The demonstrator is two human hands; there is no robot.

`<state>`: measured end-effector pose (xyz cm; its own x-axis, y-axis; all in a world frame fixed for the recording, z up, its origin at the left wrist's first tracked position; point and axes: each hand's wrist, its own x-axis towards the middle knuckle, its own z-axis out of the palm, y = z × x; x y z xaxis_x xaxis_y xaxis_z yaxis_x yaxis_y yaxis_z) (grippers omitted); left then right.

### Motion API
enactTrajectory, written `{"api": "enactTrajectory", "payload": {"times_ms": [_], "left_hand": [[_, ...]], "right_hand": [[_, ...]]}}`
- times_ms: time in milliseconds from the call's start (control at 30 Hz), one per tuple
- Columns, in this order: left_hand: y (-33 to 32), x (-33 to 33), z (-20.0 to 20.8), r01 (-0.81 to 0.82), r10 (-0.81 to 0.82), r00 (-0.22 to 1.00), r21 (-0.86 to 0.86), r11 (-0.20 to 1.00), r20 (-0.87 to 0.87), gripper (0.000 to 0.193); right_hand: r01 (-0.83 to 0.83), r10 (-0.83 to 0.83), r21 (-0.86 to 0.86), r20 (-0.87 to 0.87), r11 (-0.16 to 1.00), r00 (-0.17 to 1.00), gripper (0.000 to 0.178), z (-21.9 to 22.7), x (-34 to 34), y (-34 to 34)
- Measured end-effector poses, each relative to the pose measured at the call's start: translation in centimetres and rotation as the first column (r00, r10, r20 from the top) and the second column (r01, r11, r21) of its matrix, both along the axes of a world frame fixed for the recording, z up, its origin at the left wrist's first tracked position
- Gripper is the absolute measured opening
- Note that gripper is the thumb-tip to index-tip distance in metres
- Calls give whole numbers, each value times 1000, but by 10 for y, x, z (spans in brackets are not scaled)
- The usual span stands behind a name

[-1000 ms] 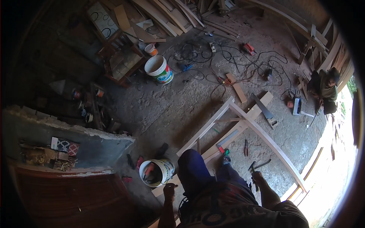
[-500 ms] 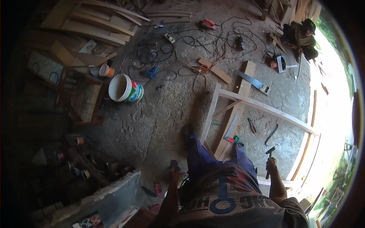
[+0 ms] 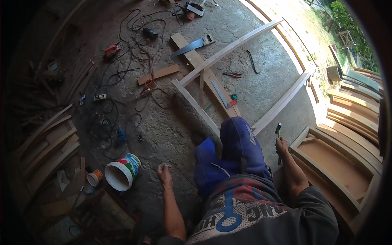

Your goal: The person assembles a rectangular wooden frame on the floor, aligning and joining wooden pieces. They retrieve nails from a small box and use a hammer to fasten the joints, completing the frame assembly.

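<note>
In my right hand (image 3: pixel 281 145) is a hammer (image 3: pixel 278 131), gripped round its handle with the head upward. My left hand (image 3: pixel 164 176) is raised in front of me at the left, fingers curled; whatever they may hold is too small to make out. Ahead lies a pale wooden frame (image 3: pixel 232 49) on the concrete floor, its long rails reaching toward the bright doorway. A wooden board (image 3: pixel 210 75) runs beneath it. A try square (image 3: pixel 221 94) with a red stock rests on the board beside a green-and-black tape measure (image 3: pixel 234 97). Farther up, a handsaw (image 3: pixel 194 45) lies across the same board.
Pincers (image 3: pixel 232 74) and a dark bent bar (image 3: pixel 253 62) lie beyond the frame's near rail. Tangled cords surround power tools, including a blue one (image 3: pixel 121 135). A white bucket (image 3: pixel 120 173) lies tipped at left. Wooden panels (image 3: pixel 339 163) stand close to my right.
My view has swung to the right, bringing the wooden panels into sight. My left hand has come up from beside my leg; my right hand still grips the hammer.
</note>
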<state>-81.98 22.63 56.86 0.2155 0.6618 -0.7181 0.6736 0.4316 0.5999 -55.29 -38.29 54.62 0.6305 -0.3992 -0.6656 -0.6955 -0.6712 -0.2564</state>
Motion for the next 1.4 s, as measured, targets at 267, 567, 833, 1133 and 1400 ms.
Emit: {"api": "enactTrajectory", "payload": {"times_ms": [267, 567, 833, 1133, 1400], "left_hand": [[7, 50, -35, 483, -467, 873, -111, 869, 142, 14], [1, 21, -63, 689, -677, 705, 22, 724, 213, 16], [-26, -36, -79, 704, -693, 708, -52, 709, 139, 18], [-76, 77, -69, 735, -713, 665, -27, 678, 221, 19], [-175, 121, -111, 664, -611, 655, 49, 747, 445, 14]], "right_hand": [[181, -214, 140, 276, 973, 937, 46, 18, -85, 120], [371, -372, 151, -20, 916, 928, 45, 8, -285, 104], [527, -518, 7, -175, 850, 837, 38, 18, -413, 57], [354, -352, -1, 91, 935, 931, 38, -8, -380, 21], [103, -100, 0, 223, 995, 970, 44, -63, -214, -22]]}}
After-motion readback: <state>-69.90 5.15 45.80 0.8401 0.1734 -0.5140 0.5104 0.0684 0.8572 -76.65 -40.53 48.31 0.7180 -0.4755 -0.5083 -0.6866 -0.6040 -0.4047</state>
